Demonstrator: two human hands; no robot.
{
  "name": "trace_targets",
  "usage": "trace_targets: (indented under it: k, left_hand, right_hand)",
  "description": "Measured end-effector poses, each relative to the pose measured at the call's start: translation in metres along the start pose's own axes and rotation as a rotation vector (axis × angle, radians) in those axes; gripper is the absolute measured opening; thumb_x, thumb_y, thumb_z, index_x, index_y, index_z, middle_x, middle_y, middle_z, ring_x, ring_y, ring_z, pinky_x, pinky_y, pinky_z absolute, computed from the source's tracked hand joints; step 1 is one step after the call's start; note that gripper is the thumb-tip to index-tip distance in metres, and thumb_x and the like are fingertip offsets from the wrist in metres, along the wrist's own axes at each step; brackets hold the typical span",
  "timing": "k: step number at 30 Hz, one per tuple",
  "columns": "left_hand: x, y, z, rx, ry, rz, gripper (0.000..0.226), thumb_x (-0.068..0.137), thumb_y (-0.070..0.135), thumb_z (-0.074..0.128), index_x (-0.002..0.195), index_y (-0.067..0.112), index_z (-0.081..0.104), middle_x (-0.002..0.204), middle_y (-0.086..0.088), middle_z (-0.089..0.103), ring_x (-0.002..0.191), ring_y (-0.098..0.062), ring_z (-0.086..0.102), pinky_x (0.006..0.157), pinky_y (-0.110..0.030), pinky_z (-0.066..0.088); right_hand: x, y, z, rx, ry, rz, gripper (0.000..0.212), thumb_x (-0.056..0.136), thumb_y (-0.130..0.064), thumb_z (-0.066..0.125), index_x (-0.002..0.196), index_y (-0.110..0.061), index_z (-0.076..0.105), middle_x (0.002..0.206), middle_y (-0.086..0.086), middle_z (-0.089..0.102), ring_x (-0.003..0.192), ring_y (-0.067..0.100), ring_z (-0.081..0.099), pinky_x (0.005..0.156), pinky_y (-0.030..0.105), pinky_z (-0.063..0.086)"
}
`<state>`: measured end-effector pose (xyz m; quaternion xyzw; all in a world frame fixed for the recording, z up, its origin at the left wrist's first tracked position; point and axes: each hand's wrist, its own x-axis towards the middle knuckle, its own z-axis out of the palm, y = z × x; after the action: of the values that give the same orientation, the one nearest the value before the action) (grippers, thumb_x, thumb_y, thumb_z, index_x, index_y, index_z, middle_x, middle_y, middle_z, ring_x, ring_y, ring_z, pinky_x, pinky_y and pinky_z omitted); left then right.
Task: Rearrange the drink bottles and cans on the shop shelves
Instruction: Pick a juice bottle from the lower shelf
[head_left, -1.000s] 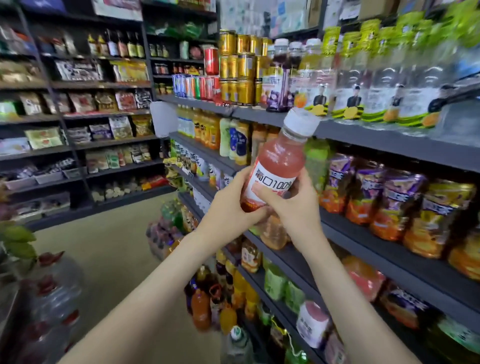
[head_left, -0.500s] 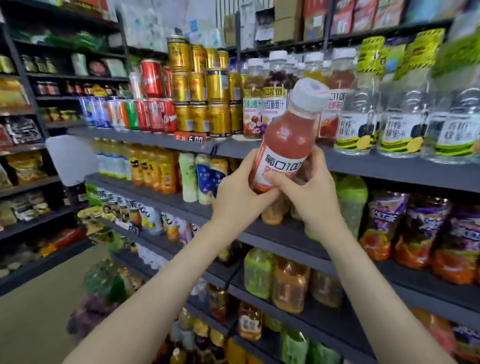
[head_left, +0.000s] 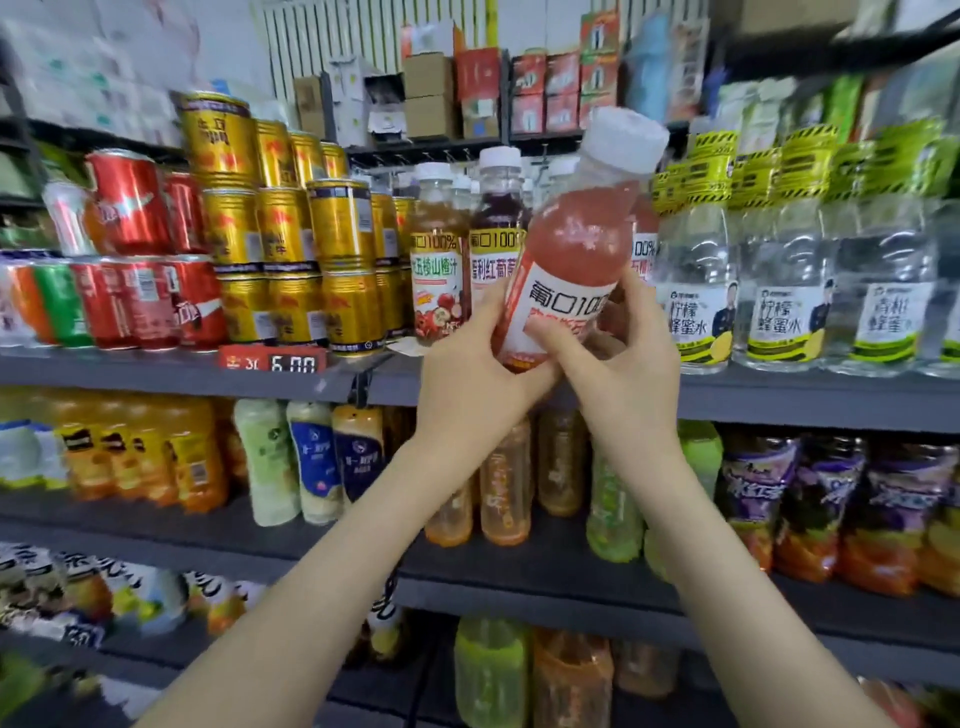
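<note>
I have both hands (head_left: 470, 379) wrapped round the label of the bottle (head_left: 563, 260) — full, probably heavy, slick plastic — cap tilting right above my fingers (head_left: 553, 338).

pink juice btl (head_left: 569, 244), white cap, tilted right, held w/ both hands

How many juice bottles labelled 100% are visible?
4. One pink bottle is held by the left hand and right hand; three stand on the shelf behind: an amber bottle, a dark bottle, a mostly hidden bottle at right. More may stand behind.
</note>
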<state>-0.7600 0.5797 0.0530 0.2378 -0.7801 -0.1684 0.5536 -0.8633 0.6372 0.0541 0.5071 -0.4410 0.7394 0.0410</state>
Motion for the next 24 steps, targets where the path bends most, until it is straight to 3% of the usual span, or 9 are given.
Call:
trace_targets:
  k: [4,7,10,13,17,21,24]
  left_hand:
    - [0.033,-0.001,0.024,-0.146,-0.131,-0.05,0.062,0.07,0.047,0.066,0.128,0.028,0.055,0.112,0.012,0.069,0.101,-0.003,0.063,0.087,-0.031,0.053]
    - [0.05,-0.002,0.041,-0.214,-0.233,-0.099,0.052,0.064,0.053,0.064,0.11,0.029,0.062,0.107,0.006,0.071,0.1,-0.009,0.065,0.085,-0.029,0.052]
    - [0.064,-0.004,0.051,-0.219,-0.324,-0.103,0.047,0.072,0.046,0.074,0.112,0.023,0.065,0.108,0.003,0.07,0.099,-0.011,0.064,0.082,-0.026,0.05]
    - [0.075,-0.009,0.061,-0.21,-0.385,-0.116,0.043,0.078,0.038,0.074,0.115,0.019,0.063,0.113,0.002,0.068,0.102,-0.014,0.062,0.082,-0.024,0.047]
    - [0.08,-0.015,0.075,-0.083,-0.434,-0.09,0.059,0.081,0.046,0.068,0.127,0.013,0.052,0.122,-0.004,0.063,0.111,-0.024,0.058,0.087,-0.03,0.045]
    - [0.081,-0.008,0.083,-0.045,-0.453,-0.088,0.067,0.081,0.046,0.069,0.13,0.006,0.045,0.121,-0.01,0.061,0.11,-0.029,0.057,0.091,-0.038,0.046]
    - [0.079,0.0,0.085,0.005,-0.467,-0.097,0.075,0.083,0.043,0.068,0.134,-0.001,0.036,0.125,-0.015,0.056,0.114,-0.032,0.054,0.088,-0.035,0.043]
  right_hand:
    - [0.023,0.004,-0.002,-0.156,0.119,0.008,0.056,0.076,-0.023,0.078,0.124,-0.021,0.05,0.114,-0.005,0.063,0.098,0.004,0.063,0.089,0.033,0.053]
    - [0.035,0.013,-0.013,-0.348,0.168,-0.024,0.049,0.082,-0.02,0.072,0.126,-0.012,0.052,0.116,0.001,0.061,0.103,0.012,0.06,0.094,0.033,0.049]
    - [0.036,0.026,-0.03,-0.656,0.234,-0.102,0.048,0.086,-0.015,0.066,0.13,-0.007,0.049,0.122,0.012,0.056,0.114,0.026,0.05,0.095,0.029,0.037]
    - [0.036,0.039,-0.044,-0.866,0.259,-0.095,0.063,0.08,-0.011,0.07,0.136,-0.003,0.042,0.127,0.02,0.046,0.118,0.035,0.04,0.095,0.03,0.03]
    - [0.034,0.047,-0.059,-0.953,0.184,-0.03,0.076,0.081,-0.009,0.07,0.144,-0.008,0.029,0.132,0.017,0.04,0.121,0.031,0.038,0.095,0.023,0.028]
    - [0.033,0.044,-0.063,-0.943,0.136,0.054,0.08,0.087,-0.011,0.066,0.15,-0.012,0.016,0.138,0.018,0.037,0.126,0.03,0.036,0.098,0.027,0.029]
    - [0.034,0.044,-0.064,-0.954,0.128,0.095,0.081,0.09,-0.01,0.062,0.151,-0.012,0.01,0.141,0.019,0.036,0.121,0.031,0.041,0.09,0.024,0.03]
